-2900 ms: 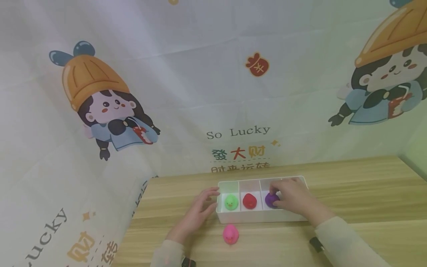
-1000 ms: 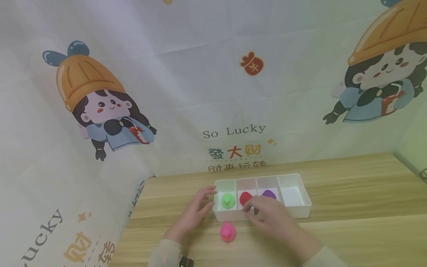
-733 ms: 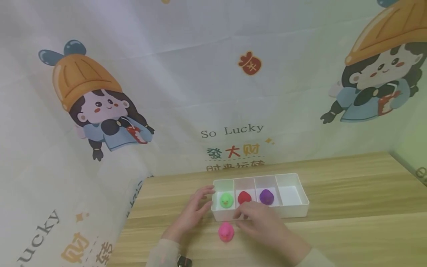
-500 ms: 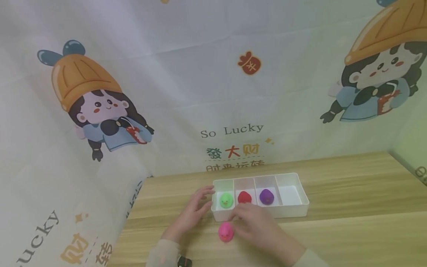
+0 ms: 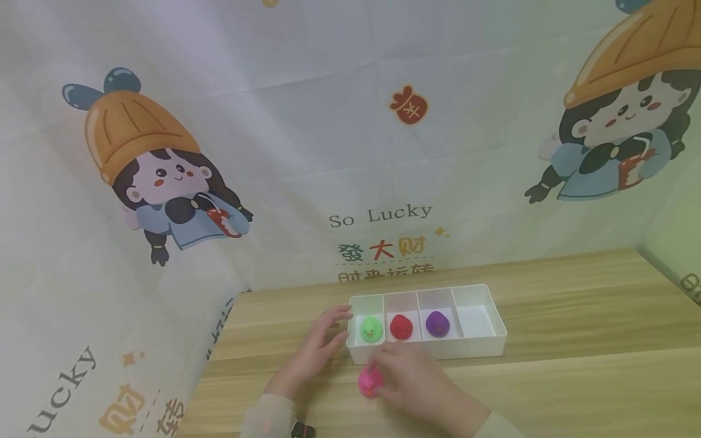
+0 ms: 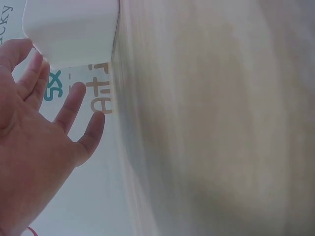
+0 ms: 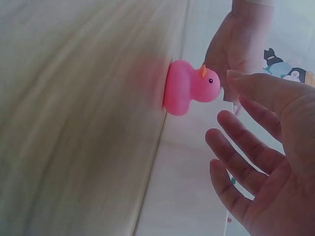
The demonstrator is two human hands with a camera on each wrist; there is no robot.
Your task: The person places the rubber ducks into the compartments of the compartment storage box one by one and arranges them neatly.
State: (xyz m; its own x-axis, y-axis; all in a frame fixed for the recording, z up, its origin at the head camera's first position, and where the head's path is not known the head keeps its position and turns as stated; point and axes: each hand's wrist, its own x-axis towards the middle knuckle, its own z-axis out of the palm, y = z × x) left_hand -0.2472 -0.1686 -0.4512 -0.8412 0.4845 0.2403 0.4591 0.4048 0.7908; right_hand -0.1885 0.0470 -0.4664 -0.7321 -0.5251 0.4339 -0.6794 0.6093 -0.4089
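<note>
A pink rubber duck (image 5: pixel 370 382) stands on the table in front of a white compartment box (image 5: pixel 427 351). My right hand (image 5: pixel 408 374) is at the duck's head; in the right wrist view its thumb and fingers (image 7: pixel 236 157) are spread apart, beside the duck (image 7: pixel 179 88) and not closed on it. Fingertips of my left hand (image 5: pixel 317 347) touch the box's left end; its fingers are spread in the left wrist view. Inside the box, from the left, sit a green duck (image 5: pixel 371 329), a red duck (image 5: pixel 401 326) and a purple duck (image 5: pixel 437 323), one per compartment.
The box's rightmost compartment (image 5: pixel 476 319) shows only its bare floor. Wooden table (image 5: pixel 580 328) spreads around the box. A printed cloth (image 5: pixel 306 152) hangs behind it. A small black object (image 5: pixel 303 429) is by the left sleeve.
My right hand has left the purple duck in its compartment and moved left and nearer, down to the pink duck. The left hand stays at the box's end. The view has shifted slightly.
</note>
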